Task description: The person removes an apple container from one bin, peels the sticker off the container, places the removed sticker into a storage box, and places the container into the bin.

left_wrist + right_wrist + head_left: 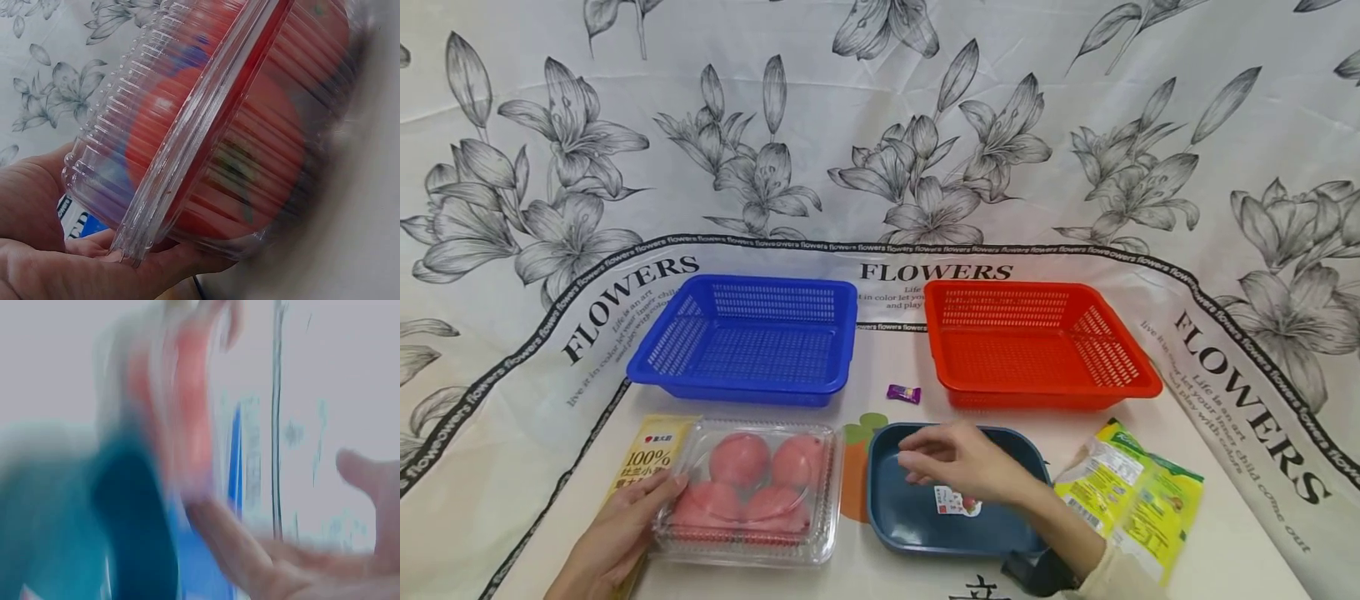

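A clear plastic clamshell box [745, 492] of red tomatoes [250, 162] lies at the front left. My left hand [625, 525] grips its left side, thumb at the lid's edge and fingers reaching under the box in the left wrist view. My right hand [966, 462] is over the dark teal tray [910, 529], holding nothing, its fingers loosely bent. A white label with a red picture [957, 502] shows inside this tray. In the blurred right wrist view, the thumb and fingers of the right hand [281, 569] are spread apart.
A blue basket [741, 387] and a red basket [1045, 396] stand at the back. Between them lies a small purple wrapped sweet [904, 393]. A yellow packet [651, 442] is partly under the tomato box. Yellow-green packets [1135, 492] lie right of the tray.
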